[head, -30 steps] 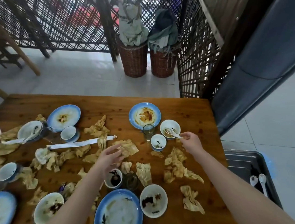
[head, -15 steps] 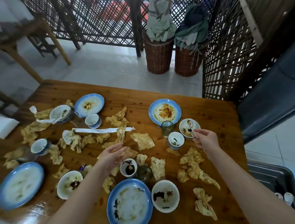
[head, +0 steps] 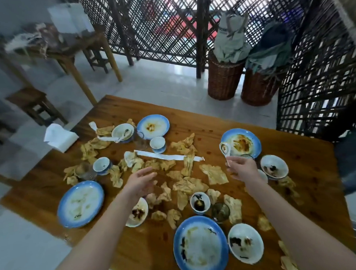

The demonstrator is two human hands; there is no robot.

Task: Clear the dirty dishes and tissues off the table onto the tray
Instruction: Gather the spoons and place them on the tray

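Observation:
My right hand (head: 243,169) pinches the handle of a white ceramic spoon (head: 224,149) and holds it up above the wooden table (head: 309,170), in front of a blue-rimmed plate (head: 241,141). My left hand (head: 141,182) hovers open over crumpled brown tissues (head: 185,185) in the table's middle. Blue-rimmed plates lie at the near edge (head: 200,248), the left (head: 80,203) and the far side (head: 153,125). Dirty white bowls (head: 274,166) (head: 246,245) and small cups (head: 199,203) stand among the tissues. The tray is out of view.
A long white paper strip (head: 168,156) lies across the table's middle. Drinking glasses (head: 220,212) (head: 87,171) stand between the dishes. A white napkin (head: 60,137) hangs off the far-left corner. Two wicker baskets (head: 224,77) stand by the lattice screen; wooden stools (head: 32,104) are at left.
My right hand took the spoon out of the bowl at right and lifted it leftward. The view swung left, so the tray left the frame. My left hand stayed open over the tissues.

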